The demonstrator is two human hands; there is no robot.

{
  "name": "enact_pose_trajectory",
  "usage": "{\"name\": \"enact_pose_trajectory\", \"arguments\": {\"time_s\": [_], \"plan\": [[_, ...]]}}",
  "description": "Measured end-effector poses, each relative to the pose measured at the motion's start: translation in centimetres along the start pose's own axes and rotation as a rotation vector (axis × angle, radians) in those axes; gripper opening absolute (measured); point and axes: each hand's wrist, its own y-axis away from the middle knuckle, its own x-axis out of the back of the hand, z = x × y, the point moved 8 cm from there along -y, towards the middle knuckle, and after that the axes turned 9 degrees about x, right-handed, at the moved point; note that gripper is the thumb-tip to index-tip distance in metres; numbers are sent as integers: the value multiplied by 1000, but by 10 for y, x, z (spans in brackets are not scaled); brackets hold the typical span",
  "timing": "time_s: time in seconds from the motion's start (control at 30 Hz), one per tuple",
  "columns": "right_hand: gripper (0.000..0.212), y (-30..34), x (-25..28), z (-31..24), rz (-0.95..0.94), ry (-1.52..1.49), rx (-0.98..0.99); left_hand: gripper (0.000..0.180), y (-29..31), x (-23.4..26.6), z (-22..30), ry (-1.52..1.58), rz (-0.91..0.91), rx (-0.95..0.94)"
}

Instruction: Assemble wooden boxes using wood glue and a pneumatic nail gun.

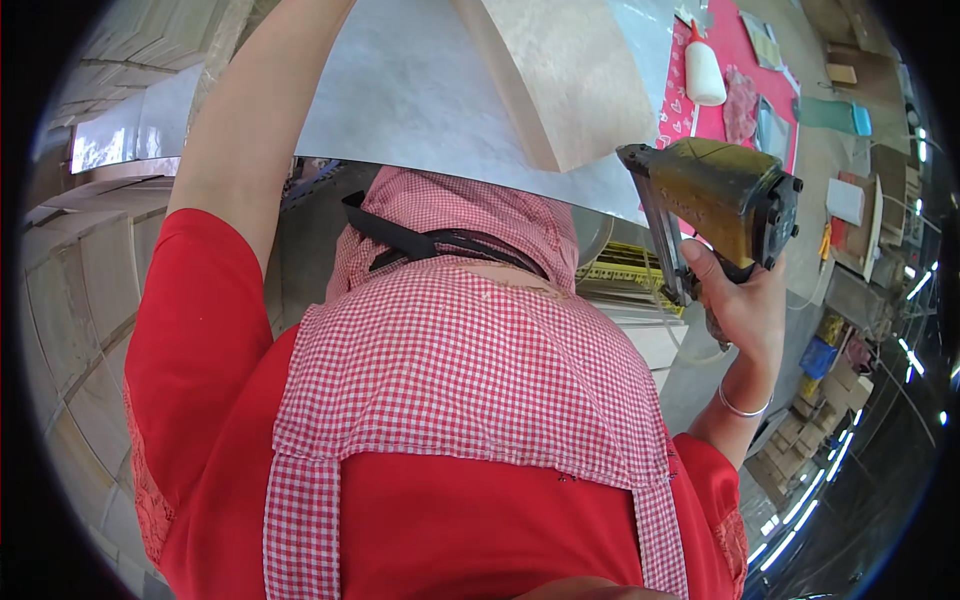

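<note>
My right hand (748, 312) is wrapped round the handle of a nail gun (712, 190) with a worn yellow-brown body and a black end cap. The gun is held up at the right front of the table, its slim metal nose side near the corner of a pale wooden piece (575, 80). That piece has a flat light face and a thick edge, and it lies on the table's grey-white top (400, 90). My left arm (262, 130) reaches forward over the table's left side; its hand is beyond the upper edge of the picture.
A white glue bottle (704, 75) with a red tip lies on a pink patterned sheet (735, 30), beside a crumpled pink cloth (740, 105). Stacked boards (90, 290) stand at my left. A thin hose hangs below the table near the gun. Cartons (815, 425) are farther right.
</note>
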Motion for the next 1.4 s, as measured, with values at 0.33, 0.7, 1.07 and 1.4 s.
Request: {"name": "enact_pose_trajectory", "arguments": {"time_s": [0.33, 0.7, 1.07, 1.4], "plan": [[30, -10, -1, 3, -53, -22, -28, 34, 3, 1, 4, -11, 6, -23], [40, -17, 9, -7, -100, 30, 229, 34, 0, 0, 2, 12, 6, -60], [20, -12, 14, 18, 0, 34, -177, 45, 75, 36, -4, -149, 139, 82], [26, -6, 55, 53, 181, -18, -205, 52, 195, 63, 98, -540, -48, -163]]}}
